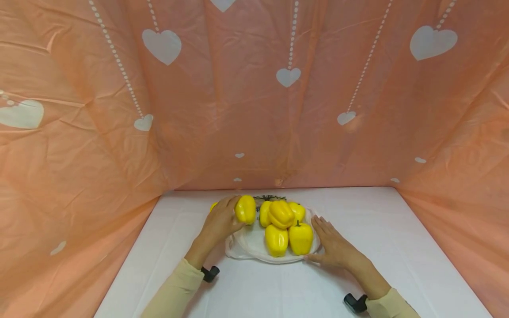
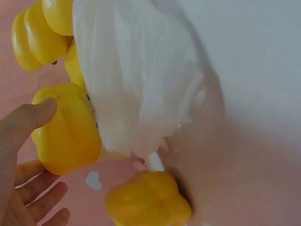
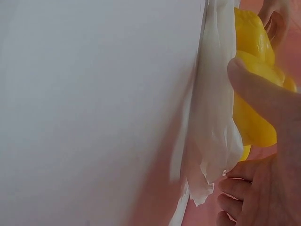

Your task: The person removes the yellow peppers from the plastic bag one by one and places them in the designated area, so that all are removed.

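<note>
My left hand [image 1: 221, 219] holds a yellow bell pepper [image 1: 245, 210] at the left side of a white plastic bag [image 1: 252, 245]. In the left wrist view the thumb presses on one side of this bell pepper [image 2: 70, 132] and fingers lie on the other. Several more yellow bell peppers [image 1: 277, 240] sit in a cluster on the bag, one resting on top of others. My right hand [image 1: 336, 245] lies along the bag's right edge, fingers extended and thumb apart, beside the peppers. Whether it touches the bag is hard to tell.
Another yellow bell pepper [image 2: 148, 200] stands on the white table [image 1: 397, 265] beyond my left hand, mostly hidden in the head view. An orange curtain with white hearts [image 1: 254, 132] encloses the back and sides. Dark print [image 1: 270, 197] shows at the bag's far edge.
</note>
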Action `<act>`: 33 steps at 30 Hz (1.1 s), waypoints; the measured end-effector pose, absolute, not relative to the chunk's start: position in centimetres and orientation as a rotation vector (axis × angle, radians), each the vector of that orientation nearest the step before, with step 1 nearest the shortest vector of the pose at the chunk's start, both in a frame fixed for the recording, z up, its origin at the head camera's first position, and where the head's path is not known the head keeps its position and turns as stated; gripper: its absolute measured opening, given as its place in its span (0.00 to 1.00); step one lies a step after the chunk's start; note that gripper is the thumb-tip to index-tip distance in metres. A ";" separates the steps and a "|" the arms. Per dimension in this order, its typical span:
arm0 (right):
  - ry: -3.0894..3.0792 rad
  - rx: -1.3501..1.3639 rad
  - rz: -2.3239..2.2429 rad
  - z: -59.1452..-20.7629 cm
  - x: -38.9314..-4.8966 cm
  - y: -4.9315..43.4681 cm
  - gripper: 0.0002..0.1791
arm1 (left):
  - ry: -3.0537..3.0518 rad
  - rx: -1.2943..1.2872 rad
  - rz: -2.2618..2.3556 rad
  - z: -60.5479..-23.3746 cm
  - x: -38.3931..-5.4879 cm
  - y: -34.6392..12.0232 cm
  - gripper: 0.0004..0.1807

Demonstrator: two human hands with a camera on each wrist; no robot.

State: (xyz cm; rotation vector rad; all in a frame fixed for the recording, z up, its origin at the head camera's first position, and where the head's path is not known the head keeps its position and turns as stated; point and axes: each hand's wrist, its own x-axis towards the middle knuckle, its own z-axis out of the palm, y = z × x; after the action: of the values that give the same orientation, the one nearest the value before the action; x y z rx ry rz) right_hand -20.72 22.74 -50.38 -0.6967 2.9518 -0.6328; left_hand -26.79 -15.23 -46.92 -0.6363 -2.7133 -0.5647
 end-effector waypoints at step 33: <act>2.954 -0.705 -0.654 -50.5 -20.9 22.6 0.67 | -2.728 -0.545 -0.651 -44.4 -25.6 -21.0 0.52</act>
State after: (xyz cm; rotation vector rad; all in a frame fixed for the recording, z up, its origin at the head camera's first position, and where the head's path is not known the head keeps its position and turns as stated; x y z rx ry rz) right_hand -20.89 22.62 -50.49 -0.7047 2.9536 -0.6544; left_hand -25.57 -21.04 -44.39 -0.5455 -2.7279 -0.6509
